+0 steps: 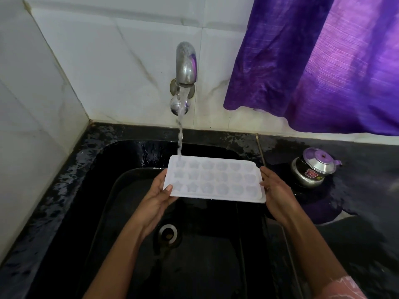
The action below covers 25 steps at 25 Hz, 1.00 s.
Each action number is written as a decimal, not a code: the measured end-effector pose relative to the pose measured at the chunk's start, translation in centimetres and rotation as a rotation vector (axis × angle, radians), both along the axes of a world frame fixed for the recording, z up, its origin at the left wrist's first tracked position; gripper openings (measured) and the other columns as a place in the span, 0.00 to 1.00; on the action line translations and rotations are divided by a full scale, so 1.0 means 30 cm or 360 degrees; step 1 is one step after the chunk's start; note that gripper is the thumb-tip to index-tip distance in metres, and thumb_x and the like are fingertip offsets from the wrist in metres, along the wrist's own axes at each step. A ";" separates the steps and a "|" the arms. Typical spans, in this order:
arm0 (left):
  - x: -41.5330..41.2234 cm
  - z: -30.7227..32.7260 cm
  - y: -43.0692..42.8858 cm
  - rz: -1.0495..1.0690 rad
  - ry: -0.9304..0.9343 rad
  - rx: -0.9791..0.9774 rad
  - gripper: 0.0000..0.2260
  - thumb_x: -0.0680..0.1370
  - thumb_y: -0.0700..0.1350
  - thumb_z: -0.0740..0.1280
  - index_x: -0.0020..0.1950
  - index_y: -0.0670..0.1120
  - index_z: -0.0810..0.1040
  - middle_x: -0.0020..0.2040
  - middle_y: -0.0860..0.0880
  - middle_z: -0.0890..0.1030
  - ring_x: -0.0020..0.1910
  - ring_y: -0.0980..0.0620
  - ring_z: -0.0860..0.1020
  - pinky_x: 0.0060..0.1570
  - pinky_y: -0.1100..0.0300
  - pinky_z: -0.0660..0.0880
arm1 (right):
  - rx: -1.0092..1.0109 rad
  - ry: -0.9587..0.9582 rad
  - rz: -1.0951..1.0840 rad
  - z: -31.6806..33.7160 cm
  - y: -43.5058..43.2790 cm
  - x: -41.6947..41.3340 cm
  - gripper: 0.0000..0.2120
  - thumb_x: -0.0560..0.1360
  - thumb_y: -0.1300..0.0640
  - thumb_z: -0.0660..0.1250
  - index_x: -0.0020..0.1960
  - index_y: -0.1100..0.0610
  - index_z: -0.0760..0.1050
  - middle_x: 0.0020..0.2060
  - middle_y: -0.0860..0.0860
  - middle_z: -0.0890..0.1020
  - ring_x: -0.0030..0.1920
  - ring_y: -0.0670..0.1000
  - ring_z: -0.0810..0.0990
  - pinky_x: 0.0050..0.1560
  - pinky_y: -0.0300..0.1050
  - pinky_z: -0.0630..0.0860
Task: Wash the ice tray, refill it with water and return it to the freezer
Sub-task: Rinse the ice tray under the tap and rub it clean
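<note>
A white ice tray (216, 180) with several star- and flower-shaped cells is held level over the black sink (129, 212). My left hand (157, 199) grips its left end, thumb on top of the rim. My right hand (275, 190) holds its right end, fingers along the edge. A steel tap (186, 63) on the tiled wall is running. Its stream of water (180, 134) falls into the tray's far left corner cell.
A small steel pot with a lid (314, 167) stands on the wet black counter (356, 190) to the right of the sink. A purple curtain (323, 61) hangs above it. The sink drain (168, 233) lies below the tray. White tiled walls close in the left and back.
</note>
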<state>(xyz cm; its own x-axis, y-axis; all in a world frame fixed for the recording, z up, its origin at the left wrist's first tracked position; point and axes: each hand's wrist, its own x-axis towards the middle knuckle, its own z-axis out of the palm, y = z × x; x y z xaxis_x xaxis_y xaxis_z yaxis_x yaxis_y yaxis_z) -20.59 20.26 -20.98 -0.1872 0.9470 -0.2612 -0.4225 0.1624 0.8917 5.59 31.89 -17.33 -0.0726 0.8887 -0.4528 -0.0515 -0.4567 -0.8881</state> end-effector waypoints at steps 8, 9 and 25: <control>-0.034 0.025 0.087 -0.0019 0.0018 -0.0003 0.19 0.81 0.38 0.57 0.69 0.54 0.65 0.66 0.50 0.74 0.60 0.51 0.77 0.50 0.61 0.77 | 0.0058 0.0014 0.0026 0.034 0.069 -0.035 0.27 0.75 0.71 0.52 0.73 0.59 0.60 0.68 0.56 0.71 0.64 0.57 0.73 0.58 0.51 0.73; -0.047 0.024 0.089 0.0011 0.0007 0.0005 0.19 0.81 0.38 0.56 0.70 0.53 0.65 0.67 0.49 0.74 0.60 0.51 0.76 0.50 0.61 0.77 | 0.0059 0.0032 0.0012 0.035 0.072 -0.054 0.27 0.75 0.70 0.53 0.73 0.59 0.60 0.68 0.55 0.71 0.63 0.56 0.74 0.55 0.49 0.74; -0.324 0.006 -0.037 0.0548 -0.0049 0.0009 0.20 0.81 0.35 0.54 0.73 0.46 0.62 0.65 0.47 0.74 0.60 0.48 0.75 0.47 0.57 0.81 | 0.0060 0.0062 0.0244 0.051 0.027 -0.439 0.27 0.75 0.70 0.54 0.72 0.56 0.61 0.68 0.54 0.70 0.64 0.54 0.72 0.64 0.50 0.71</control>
<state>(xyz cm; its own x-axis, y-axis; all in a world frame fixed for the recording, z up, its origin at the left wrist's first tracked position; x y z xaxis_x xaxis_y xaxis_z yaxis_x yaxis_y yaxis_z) -30.31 19.15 -20.81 -0.4882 0.8311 -0.2663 -0.4781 0.0005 0.8783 -7.59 32.70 -15.81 -0.2255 0.8821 -0.4136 -0.0185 -0.4283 -0.9035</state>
